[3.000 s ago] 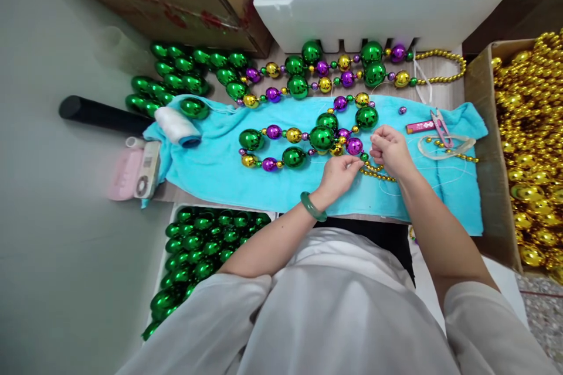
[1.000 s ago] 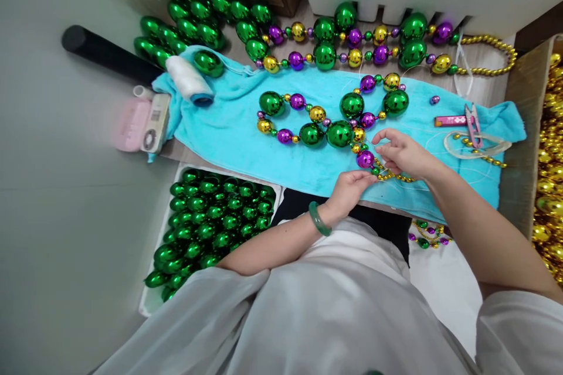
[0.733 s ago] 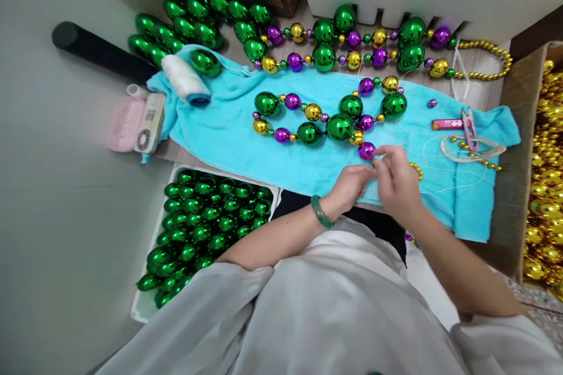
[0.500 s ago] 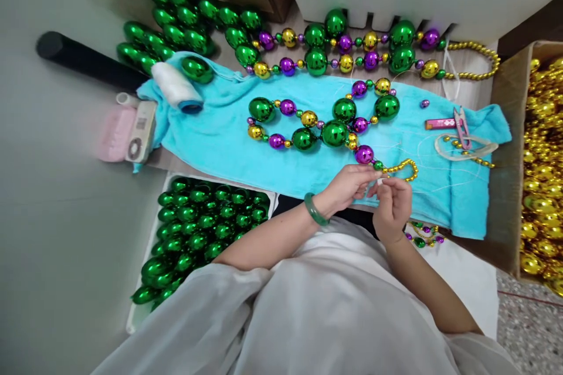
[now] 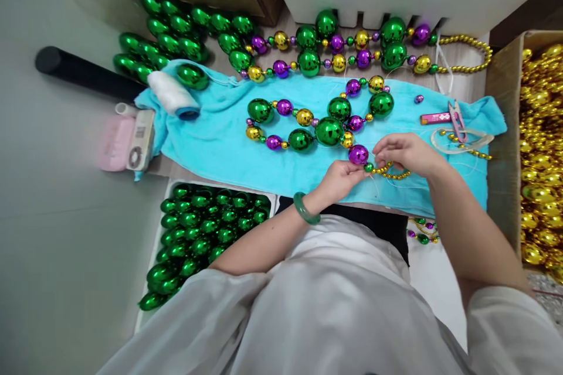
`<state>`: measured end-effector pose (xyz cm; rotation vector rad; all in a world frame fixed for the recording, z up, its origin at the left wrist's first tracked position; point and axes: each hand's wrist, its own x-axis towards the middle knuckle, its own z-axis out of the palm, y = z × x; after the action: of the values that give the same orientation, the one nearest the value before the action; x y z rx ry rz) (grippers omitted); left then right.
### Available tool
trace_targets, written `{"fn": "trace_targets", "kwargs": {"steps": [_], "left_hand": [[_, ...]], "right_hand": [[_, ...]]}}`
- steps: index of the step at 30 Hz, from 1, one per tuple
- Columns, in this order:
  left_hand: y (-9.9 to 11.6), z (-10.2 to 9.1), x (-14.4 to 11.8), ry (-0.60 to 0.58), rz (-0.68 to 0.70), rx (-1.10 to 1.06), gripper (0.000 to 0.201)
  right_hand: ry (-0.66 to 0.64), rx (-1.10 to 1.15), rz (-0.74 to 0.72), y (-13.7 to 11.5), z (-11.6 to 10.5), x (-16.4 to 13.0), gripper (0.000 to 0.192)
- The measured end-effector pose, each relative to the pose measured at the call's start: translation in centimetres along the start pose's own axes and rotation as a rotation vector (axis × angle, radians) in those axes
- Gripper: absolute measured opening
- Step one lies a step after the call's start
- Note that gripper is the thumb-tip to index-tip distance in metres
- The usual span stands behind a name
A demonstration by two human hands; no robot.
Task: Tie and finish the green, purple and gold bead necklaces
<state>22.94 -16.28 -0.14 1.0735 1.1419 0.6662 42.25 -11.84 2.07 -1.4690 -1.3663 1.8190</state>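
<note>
A bead necklace (image 5: 329,131) of shiny green, purple and gold beads lies looped on the turquoise towel (image 5: 211,129). My left hand (image 5: 338,181), with a green bangle on its wrist, pinches the string at a small green bead (image 5: 368,167) by the necklace's lower end. Just right of it, my right hand (image 5: 409,153) hovers over the small gold beads (image 5: 398,176), fingers curled and closed on thin white thread. Its fingertips partly hide the thread. A loose thread end hangs below the small green bead.
Behind lies another bead strand (image 5: 309,62). Thread snips (image 5: 457,122), a pink box cutter (image 5: 434,119) and a white ring (image 5: 481,143) rest at right. A thread spool (image 5: 173,95) sits left. Green beads fill a tray (image 5: 165,240); a carton (image 5: 505,129) of gold beads stands right.
My right hand has moved from below the gold beads up over them, palm now turned down. The left hand still pinches near the small green bead. The view has shifted slightly.
</note>
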Motion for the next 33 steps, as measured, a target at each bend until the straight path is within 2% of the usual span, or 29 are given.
{"fn": "trace_targets", "kwargs": {"steps": [2, 5, 8, 12, 15, 19, 21, 25, 29, 33], "left_hand": [[0.0, -0.1, 0.0, 0.009, 0.033, 0.043, 0.028], [0.0, -0.1, 0.0, 0.014, 0.088, 0.07, 0.029], [-0.1, -0.1, 0.1, 0.032, 0.142, 0.074, 0.032], [-0.4, -0.1, 0.3, -0.004, 0.165, 0.008, 0.036], [-0.7, -0.2, 0.5, 0.058, 0.169, -0.009, 0.033], [-1.3, -0.4, 0.7, 0.264, 0.163, 0.106, 0.027], [-1.5, -0.5, 0.7, 0.303, 0.154, 0.153, 0.024], [-1.7, -0.8, 1.1, 0.244, 0.078, 0.196, 0.021], [-1.5, -1.0, 1.7, 0.219, -0.029, 0.128, 0.025], [-0.1, -0.7, 1.8, 0.178, -0.113, -0.04, 0.026]], "right_hand": [[-0.306, 0.041, 0.139, -0.4, -0.6, 1.8, 0.023], [-0.569, 0.047, 0.24, -0.2, -0.4, 3.1, 0.021], [-0.703, 0.065, 0.252, 0.4, -0.2, 3.7, 0.013], [-0.78, 0.079, 0.23, 1.1, -0.3, 4.3, 0.018], [-0.706, -0.02, 0.21, 0.9, -0.4, 4.5, 0.017], [-0.407, -0.159, 0.136, -0.1, -0.2, 4.3, 0.014], [-0.27, -0.294, 0.034, -0.7, 0.2, 4.2, 0.012], [-0.135, -0.722, -0.169, -2.0, 1.4, 3.5, 0.011], [-0.015, -1.093, -0.201, -2.6, 3.3, 1.2, 0.02], [0.192, -1.222, -0.28, -0.8, 5.6, -1.5, 0.026]]}}
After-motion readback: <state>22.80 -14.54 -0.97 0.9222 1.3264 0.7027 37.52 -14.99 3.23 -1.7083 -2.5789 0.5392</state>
